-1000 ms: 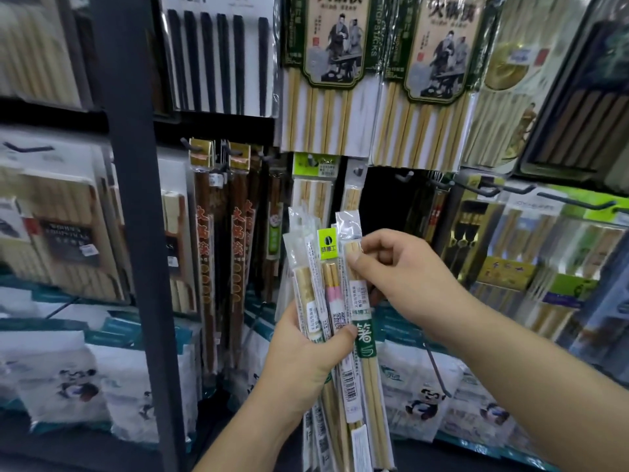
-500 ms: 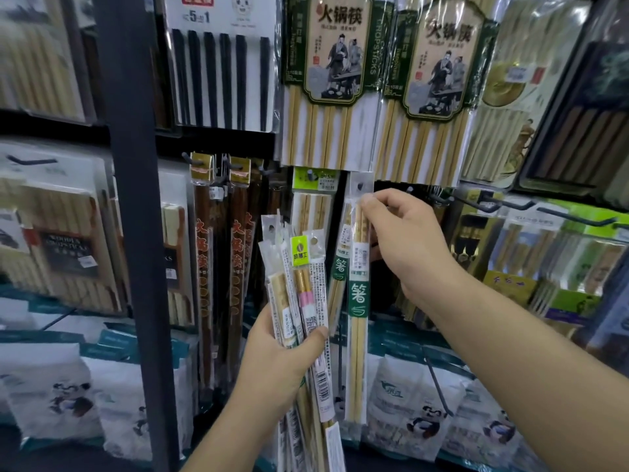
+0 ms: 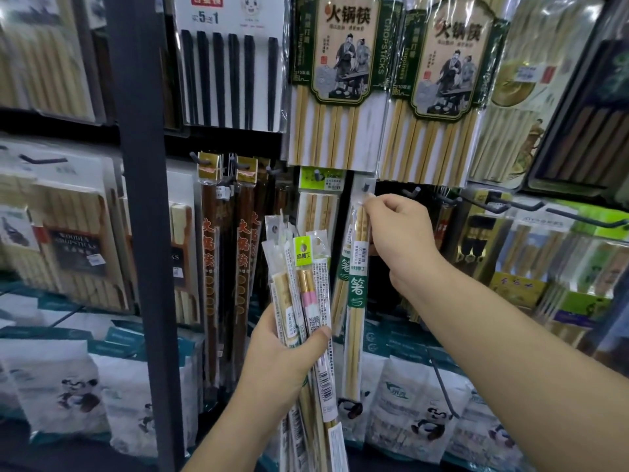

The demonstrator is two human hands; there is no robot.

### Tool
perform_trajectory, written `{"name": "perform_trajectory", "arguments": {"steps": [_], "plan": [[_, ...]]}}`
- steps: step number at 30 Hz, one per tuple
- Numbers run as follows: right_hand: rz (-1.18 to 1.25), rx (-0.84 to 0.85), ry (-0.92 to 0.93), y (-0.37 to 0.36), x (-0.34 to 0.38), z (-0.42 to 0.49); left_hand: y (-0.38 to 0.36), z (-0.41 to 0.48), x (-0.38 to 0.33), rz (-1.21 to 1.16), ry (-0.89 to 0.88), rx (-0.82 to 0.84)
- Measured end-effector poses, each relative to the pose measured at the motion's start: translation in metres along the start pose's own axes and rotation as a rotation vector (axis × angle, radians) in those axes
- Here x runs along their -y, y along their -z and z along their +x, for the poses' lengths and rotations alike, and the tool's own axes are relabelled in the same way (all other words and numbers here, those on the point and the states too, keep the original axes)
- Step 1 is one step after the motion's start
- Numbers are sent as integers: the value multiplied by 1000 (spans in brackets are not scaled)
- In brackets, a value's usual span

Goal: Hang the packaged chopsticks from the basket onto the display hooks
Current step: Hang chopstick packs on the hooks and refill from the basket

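Bamboo chopstick pack (image 3: 356, 291), green label: in the bundle (image 3: 306, 287) a second ago, now lifted to the hook (image 3: 367, 187), top hole at its tip. Its top edge is pinched by the right hand (image 3: 398, 233); the left hand (image 3: 282, 356) grips the bundle. Above, big packs (image 3: 340, 137) overhang the hook; a dark post (image 3: 143, 233) stands left.

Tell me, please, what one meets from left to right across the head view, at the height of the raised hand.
Dark shelf post → brown chopstick packs → bundle of packs, held by the left hand → green-labelled pack → right hand, which pinches it → packs on the black hooks.
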State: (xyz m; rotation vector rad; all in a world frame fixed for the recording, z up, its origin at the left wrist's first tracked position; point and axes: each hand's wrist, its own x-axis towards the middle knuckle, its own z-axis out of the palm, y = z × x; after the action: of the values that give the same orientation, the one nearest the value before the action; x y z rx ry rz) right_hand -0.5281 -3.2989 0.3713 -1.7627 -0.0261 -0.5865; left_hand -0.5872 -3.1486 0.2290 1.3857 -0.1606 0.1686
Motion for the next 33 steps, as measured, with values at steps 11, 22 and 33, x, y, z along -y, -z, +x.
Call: {"name": "perform_trajectory", "arguments": {"steps": [11, 22, 33], "plan": [[-124, 63, 45, 6, -24, -40, -1, 1, 0, -31, -1, 65], [68, 231, -94, 7, -36, -48, -7, 1, 3, -99, 26, 95], [75, 193, -32, 3, -28, -56, -7, 4, 9, -111, 6, 47]]}}
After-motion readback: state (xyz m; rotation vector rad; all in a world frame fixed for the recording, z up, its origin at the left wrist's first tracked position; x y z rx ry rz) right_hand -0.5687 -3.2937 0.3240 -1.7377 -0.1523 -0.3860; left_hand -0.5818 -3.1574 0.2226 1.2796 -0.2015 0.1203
